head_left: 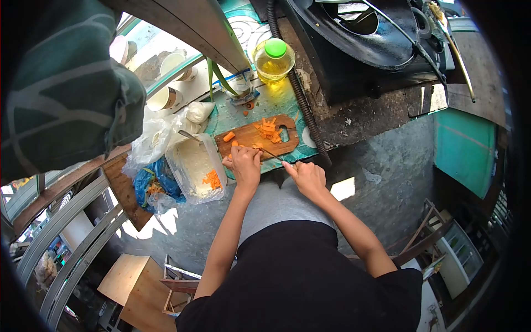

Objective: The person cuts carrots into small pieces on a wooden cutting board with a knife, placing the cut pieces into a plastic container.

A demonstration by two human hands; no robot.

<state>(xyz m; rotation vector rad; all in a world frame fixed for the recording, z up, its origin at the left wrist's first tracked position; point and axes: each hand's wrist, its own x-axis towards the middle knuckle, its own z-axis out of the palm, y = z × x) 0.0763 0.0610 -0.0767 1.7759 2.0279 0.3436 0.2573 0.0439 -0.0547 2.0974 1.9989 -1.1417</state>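
Note:
A wooden cutting board (290, 145) with a handle slot lies on the table edge in front of me. My right hand (307, 177) is wrapped round the handle of a knife (270, 153), whose blade points left over the board's near edge. With bent fingers, my left hand (245, 166) presses on carrot at the board's near left side; the fingers partly hide it. Cut carrot sticks (269, 130) are heaped near the slot, and a carrot chunk (229, 136) lies at the left. Left of the board, a clear plastic tub (191, 182) holds a pale powdery food and diced carrot (211, 179).
A jar of yellow oil (274, 63) with a green lid stands behind the board. A black stove (359, 61) and a ribbed hose (303, 99) are at the right. Plastic bags (152, 185) and paper cups (164, 99) sit to the left.

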